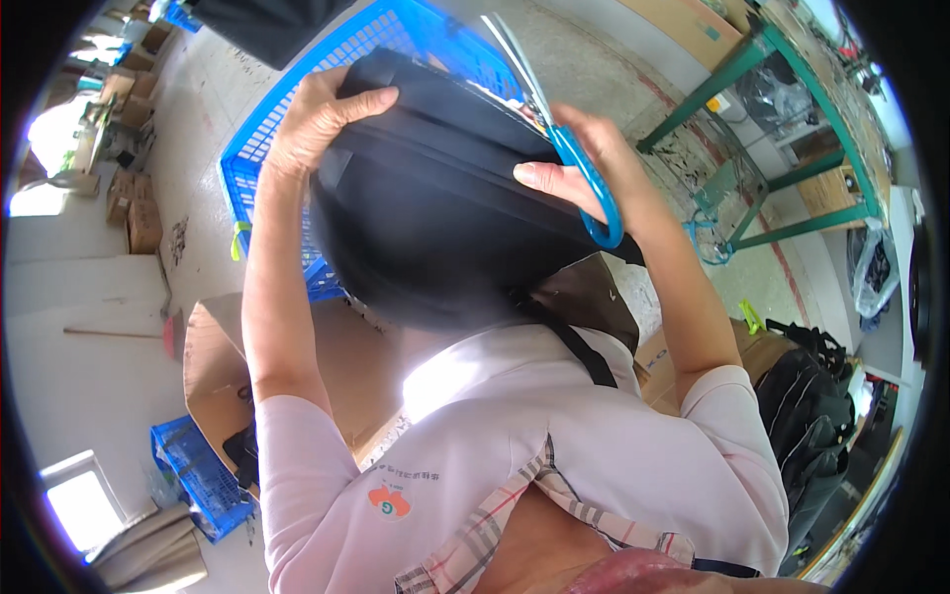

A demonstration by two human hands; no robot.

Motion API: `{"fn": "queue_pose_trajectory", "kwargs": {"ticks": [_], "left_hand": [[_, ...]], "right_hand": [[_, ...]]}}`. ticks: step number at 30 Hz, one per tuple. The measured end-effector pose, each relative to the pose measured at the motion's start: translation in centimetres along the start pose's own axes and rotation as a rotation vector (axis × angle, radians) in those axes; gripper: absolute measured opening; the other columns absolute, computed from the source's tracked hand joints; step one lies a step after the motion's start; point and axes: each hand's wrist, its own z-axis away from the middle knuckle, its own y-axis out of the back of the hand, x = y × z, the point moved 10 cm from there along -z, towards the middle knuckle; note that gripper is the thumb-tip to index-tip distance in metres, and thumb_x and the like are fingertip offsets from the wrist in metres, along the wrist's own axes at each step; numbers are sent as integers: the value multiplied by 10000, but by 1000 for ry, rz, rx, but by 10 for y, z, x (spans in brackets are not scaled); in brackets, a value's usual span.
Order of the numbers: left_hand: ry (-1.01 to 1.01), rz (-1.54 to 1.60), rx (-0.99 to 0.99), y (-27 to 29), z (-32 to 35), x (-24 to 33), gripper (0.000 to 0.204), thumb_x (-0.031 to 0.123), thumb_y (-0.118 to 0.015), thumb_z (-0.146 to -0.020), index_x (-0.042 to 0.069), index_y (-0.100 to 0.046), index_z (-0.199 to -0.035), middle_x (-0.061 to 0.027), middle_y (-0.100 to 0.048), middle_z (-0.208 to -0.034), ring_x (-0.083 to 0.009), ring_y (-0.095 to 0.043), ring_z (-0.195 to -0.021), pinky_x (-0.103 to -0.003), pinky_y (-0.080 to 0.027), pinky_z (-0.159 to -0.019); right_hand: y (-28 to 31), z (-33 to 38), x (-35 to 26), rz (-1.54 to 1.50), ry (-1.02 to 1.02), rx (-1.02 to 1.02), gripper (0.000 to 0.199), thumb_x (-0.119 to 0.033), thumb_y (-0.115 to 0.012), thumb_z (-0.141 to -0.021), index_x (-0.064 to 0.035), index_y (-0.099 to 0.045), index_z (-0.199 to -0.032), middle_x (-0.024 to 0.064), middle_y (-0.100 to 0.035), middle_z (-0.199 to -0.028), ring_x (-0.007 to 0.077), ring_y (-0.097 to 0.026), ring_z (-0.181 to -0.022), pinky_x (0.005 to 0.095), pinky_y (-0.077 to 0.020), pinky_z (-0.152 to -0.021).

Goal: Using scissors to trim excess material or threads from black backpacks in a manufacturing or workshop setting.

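Note:
A large black fabric bag (435,188), rounded at its lower end, is held up in front of my chest. At its upper left edge my left hand (322,119) grips the fabric, thumb lying over the front and fingers hidden behind. My right hand (599,158) is at the bag's right side, its thumb resting on the fabric. Scissors (590,188) with blue handles are in that hand, and their metal blades point up and away along the bag's far edge. Whether the right fingers also pinch the bag's edge is hidden.
Behind the bag stands a blue plastic crate (236,173). An opened cardboard box (218,342) sits below it, near a blue bag (203,480). At the right are a green-framed table (683,94) and a pile of black bags (811,426).

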Motion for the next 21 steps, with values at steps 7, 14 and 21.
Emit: {"fn": "queue_pose_trajectory", "kwargs": {"ticks": [7,14,21], "left_hand": [[-15,278,229,-2,5,-37,226,45,-692,-648,12,-629,-863,-28,-619,-782,-119,-556,-727,-228,-423,-717],[-44,313,211,-1,10,-30,212,31,-705,-648,46,-649,-851,-9,-635,-782,-98,-566,-702,-222,-427,-706],[-101,265,214,0,22,-16,226,45,-719,-643,44,-646,-857,-18,-638,-770,-94,-568,-686,-224,-439,-681]], "right_hand": [[22,97,-20,793,302,384,368,-65,-648,-656,-29,-521,-1000,66,-524,-694,220,-516,-609,315,-414,-509],[9,136,3,532,196,6,431,-93,-665,-614,-53,-516,-1016,71,-536,-716,211,-539,-594,299,-428,-476],[72,81,5,340,-92,158,590,-348,-729,-624,-2,-487,-1037,112,-553,-788,232,-554,-673,312,-451,-590]]}}
